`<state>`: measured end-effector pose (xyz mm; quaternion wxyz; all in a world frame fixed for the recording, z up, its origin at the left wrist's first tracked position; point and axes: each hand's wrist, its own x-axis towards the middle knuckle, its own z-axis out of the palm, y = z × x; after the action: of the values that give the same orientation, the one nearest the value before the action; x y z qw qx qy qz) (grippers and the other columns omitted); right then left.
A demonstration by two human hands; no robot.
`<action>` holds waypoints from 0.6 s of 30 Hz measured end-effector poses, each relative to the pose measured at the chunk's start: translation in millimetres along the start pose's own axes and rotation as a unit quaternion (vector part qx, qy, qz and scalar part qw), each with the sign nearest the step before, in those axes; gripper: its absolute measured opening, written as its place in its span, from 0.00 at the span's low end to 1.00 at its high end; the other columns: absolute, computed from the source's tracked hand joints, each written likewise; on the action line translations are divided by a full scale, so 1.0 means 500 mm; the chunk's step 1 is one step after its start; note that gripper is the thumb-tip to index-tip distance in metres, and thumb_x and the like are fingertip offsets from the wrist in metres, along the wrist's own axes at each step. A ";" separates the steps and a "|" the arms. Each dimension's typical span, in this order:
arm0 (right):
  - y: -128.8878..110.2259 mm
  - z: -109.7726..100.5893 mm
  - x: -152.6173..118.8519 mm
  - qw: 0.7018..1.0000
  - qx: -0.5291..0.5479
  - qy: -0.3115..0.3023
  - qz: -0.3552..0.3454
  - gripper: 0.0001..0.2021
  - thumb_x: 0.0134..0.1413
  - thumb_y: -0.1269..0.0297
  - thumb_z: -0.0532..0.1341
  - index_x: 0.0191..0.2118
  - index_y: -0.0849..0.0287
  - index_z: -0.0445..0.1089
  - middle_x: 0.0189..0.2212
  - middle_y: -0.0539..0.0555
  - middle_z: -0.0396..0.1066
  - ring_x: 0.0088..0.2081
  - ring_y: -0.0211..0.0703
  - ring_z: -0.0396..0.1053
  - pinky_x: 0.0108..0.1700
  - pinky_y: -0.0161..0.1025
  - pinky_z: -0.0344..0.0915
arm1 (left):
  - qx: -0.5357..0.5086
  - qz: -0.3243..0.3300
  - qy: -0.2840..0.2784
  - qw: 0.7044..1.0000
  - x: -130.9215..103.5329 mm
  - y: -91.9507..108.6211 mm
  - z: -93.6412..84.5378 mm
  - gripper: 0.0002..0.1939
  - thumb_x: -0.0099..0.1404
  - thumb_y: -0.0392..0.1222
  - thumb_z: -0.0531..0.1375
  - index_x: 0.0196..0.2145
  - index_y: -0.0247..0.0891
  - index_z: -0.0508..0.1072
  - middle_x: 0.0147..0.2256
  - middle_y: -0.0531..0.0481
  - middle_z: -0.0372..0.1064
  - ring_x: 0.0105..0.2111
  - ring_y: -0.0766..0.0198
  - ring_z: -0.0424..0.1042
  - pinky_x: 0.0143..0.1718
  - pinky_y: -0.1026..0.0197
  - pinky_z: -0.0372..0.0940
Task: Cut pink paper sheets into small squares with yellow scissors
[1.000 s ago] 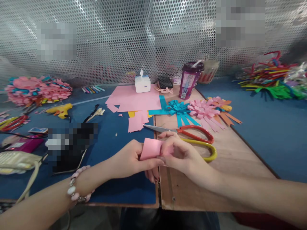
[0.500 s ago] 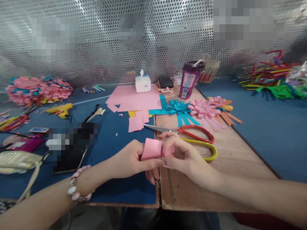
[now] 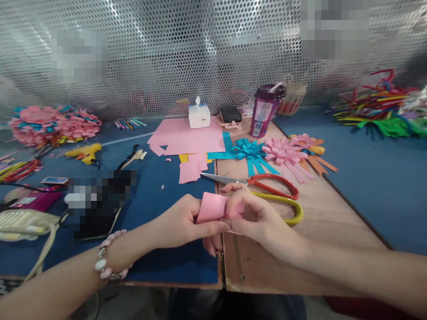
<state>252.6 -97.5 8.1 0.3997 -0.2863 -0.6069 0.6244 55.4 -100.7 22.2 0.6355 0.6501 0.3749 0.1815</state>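
A small piece of pink paper (image 3: 213,207) is held between both hands over the seam of the table. My left hand (image 3: 193,224) grips its left and lower side, thumb across the front. My right hand (image 3: 251,213) pinches its right side with curled fingers, which partly hide the paper. Just beyond my right hand lie large scissors (image 3: 273,183) with one red and one yellow handle, blades pointing left. Small pink paper pieces (image 3: 189,171) rest near the blade tips, in front of a large pink sheet (image 3: 193,138).
Behind the scissors are a blue paper flower (image 3: 248,150), pink flowers (image 3: 285,150) and a purple cup (image 3: 266,111). A tissue pack (image 3: 199,116) sits on the pink sheet. To the left lie a yellow glue gun (image 3: 85,152), a dark phone (image 3: 106,209) and cables.
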 end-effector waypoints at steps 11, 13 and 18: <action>0.000 0.001 -0.003 1.000 0.009 0.006 0.008 0.10 0.48 0.67 0.67 0.26 0.55 0.63 0.41 0.52 0.60 0.59 0.47 0.54 0.58 0.47 0.53 | 0.019 -0.004 -0.006 1.000 -0.004 0.001 0.000 0.17 0.65 0.49 0.59 0.27 0.32 0.75 0.24 0.50 0.76 0.23 0.69 0.76 0.28 0.71 0.70; 0.001 0.001 -0.003 1.000 0.020 0.015 0.013 0.11 0.47 0.65 0.68 0.27 0.55 0.64 0.45 0.52 0.59 0.58 0.48 0.55 0.58 0.49 0.54 | 0.031 -0.002 -0.008 0.999 -0.003 0.002 0.000 0.18 0.65 0.49 0.58 0.26 0.32 0.75 0.24 0.49 0.76 0.24 0.68 0.76 0.28 0.70 0.70; 0.003 0.000 -0.004 1.000 0.001 -0.010 0.008 0.11 0.51 0.63 0.66 0.25 0.55 0.64 0.39 0.53 0.63 0.61 0.49 0.52 0.58 0.50 0.55 | 0.041 0.005 -0.009 0.999 -0.004 0.002 0.000 0.17 0.65 0.49 0.58 0.27 0.32 0.75 0.24 0.49 0.76 0.24 0.66 0.77 0.29 0.69 0.70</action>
<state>253.4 -99.0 6.6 0.3884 -0.2844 -0.6083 0.6310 54.6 -102.1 23.4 0.6103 0.6793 0.3735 0.1633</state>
